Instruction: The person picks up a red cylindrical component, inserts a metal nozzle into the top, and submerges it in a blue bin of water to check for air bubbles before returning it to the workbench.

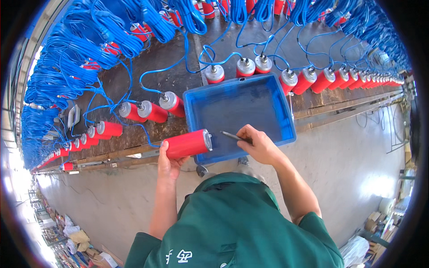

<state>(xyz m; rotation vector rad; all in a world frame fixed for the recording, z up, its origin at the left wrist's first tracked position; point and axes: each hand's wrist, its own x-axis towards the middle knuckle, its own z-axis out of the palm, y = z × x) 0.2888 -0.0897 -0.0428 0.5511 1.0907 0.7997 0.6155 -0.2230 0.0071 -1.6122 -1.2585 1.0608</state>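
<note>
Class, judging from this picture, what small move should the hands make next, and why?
Probably move the right hand leftward, bringing its slim tool to the silver end of the red cylinder: the left hand holds the cylinder, its end faces the tool, and a gap separates them.

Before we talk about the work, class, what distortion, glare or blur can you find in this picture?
Head view: fisheye curvature bows the bench, and black corners frame the image; head view: glare whitens a patch of the floor at right, and the lower left edge is blown out; head view: the red cylinder in the left hand looks fairly sharp.
</note>
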